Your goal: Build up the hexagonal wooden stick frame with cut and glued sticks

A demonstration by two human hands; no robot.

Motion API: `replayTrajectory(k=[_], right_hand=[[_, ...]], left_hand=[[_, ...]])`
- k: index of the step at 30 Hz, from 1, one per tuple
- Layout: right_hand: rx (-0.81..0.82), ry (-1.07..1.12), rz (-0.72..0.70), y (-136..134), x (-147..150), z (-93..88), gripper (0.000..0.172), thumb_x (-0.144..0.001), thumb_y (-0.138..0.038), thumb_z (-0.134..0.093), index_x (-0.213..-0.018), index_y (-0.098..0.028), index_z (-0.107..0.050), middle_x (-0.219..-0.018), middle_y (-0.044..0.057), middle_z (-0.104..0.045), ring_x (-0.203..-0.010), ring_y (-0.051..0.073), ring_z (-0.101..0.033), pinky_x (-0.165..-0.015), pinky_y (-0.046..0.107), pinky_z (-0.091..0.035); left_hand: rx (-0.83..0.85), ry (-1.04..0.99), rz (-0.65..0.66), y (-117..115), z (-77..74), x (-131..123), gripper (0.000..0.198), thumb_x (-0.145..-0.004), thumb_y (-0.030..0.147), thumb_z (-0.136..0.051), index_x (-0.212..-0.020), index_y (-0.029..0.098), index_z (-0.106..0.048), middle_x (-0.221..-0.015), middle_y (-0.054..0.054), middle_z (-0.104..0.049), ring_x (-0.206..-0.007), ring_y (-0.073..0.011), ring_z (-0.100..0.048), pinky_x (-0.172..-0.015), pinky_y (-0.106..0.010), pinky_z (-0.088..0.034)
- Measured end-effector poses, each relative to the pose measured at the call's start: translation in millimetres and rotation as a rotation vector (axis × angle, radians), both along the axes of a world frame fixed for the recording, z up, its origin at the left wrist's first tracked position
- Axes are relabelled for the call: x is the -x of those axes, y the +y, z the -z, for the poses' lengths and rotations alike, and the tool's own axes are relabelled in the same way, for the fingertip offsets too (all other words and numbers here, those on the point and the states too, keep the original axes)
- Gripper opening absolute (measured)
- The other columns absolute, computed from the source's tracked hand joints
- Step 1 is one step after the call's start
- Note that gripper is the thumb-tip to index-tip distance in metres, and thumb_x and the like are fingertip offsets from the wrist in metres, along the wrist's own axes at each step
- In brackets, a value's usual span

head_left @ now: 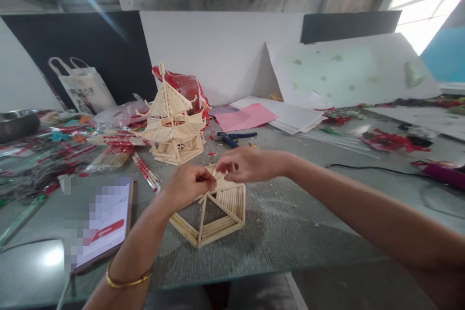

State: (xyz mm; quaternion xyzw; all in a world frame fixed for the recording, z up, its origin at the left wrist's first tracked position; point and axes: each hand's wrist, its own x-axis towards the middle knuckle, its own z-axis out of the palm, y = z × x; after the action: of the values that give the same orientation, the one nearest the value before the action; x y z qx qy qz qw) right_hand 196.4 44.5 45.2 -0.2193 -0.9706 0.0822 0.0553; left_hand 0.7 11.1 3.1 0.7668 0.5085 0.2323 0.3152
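Observation:
A small pyramid-shaped roof of wooden sticks [218, 213] stands on the grey table [290, 223] in front of me. My left hand [191, 185] is closed in a pinch on the sticks at its peak. My right hand [247, 164] reaches in from the right and pinches the same peak, fingers pressed together on the stick tips. Behind it stands a finished stick pagoda model [172, 123] with two tiered roofs. A gold bangle [127, 281] sits on my left wrist.
A tablet [105, 223] lies at the left. Bundles of chopsticks in red wrappers [123, 147] lie beside the pagoda. Blue-handled pliers [234, 138], pink paper [245, 117], white boards, a black cable [363, 168] and red scraps are farther back.

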Motion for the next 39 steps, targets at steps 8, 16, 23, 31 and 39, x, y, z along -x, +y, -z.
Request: replayTrajectory(k=[8,16,23,31,39], right_hand=[[-0.33,-0.054,0.087,-38,-10,36.4,0.02,-0.086,-0.016,-0.04,-0.082,-0.013,-0.06,-0.074,0.005,-0.059,-0.07,0.014,-0.051,-0.064,0.026,-0.036],[-0.189,-0.014,0.106,-44,-12,53.4,0.022,-0.087,-0.022,-0.041,-0.077,-0.014,-0.059,-0.071,0.004,-0.057,-0.069,0.012,-0.049,-0.065,0.025,-0.034],[-0.172,0.032,0.083,-45,-14,53.0,0.019,-0.086,-0.023,-0.043,-0.079,-0.014,-0.059,-0.072,0.003,-0.055,-0.069,0.011,-0.047,-0.064,0.024,-0.033],[-0.221,-0.012,0.04,-46,-11,54.6,0.02,-0.087,-0.023,-0.042,-0.08,-0.014,-0.058,-0.073,0.004,-0.057,-0.07,0.013,-0.048,-0.066,0.026,-0.034],[-0.231,-0.061,0.021,-48,-10,52.0,0.022,-0.087,-0.019,-0.038,-0.078,-0.014,-0.057,-0.073,0.005,-0.057,-0.07,0.013,-0.048,-0.067,0.027,-0.034]], left_hand=[[0.039,0.085,0.195,-6,3.3,-5,0.02,-0.068,0.033,-0.055,-0.074,0.019,-0.068,-0.063,0.001,-0.064,-0.058,-0.012,-0.053,-0.054,-0.021,-0.037],[0.024,0.247,0.285,-10,9.3,-8,0.019,-0.068,0.029,-0.053,-0.071,0.018,-0.068,-0.061,0.002,-0.062,-0.058,-0.0114,-0.052,-0.05,-0.02,-0.032],[0.047,0.277,0.327,-10,8.1,-7,0.022,-0.068,0.029,-0.051,-0.076,0.018,-0.069,-0.066,0.0,-0.066,-0.06,-0.0123,-0.055,-0.052,-0.02,-0.033],[-0.001,0.307,0.33,-9,8.9,-8,0.022,-0.069,0.029,-0.051,-0.074,0.018,-0.069,-0.064,0.001,-0.065,-0.059,-0.0118,-0.053,-0.051,-0.02,-0.033],[0.004,0.326,0.328,-8,10.5,-8,0.023,-0.068,0.03,-0.051,-0.074,0.019,-0.07,-0.064,0.001,-0.065,-0.059,-0.0125,-0.054,-0.052,-0.021,-0.034]])
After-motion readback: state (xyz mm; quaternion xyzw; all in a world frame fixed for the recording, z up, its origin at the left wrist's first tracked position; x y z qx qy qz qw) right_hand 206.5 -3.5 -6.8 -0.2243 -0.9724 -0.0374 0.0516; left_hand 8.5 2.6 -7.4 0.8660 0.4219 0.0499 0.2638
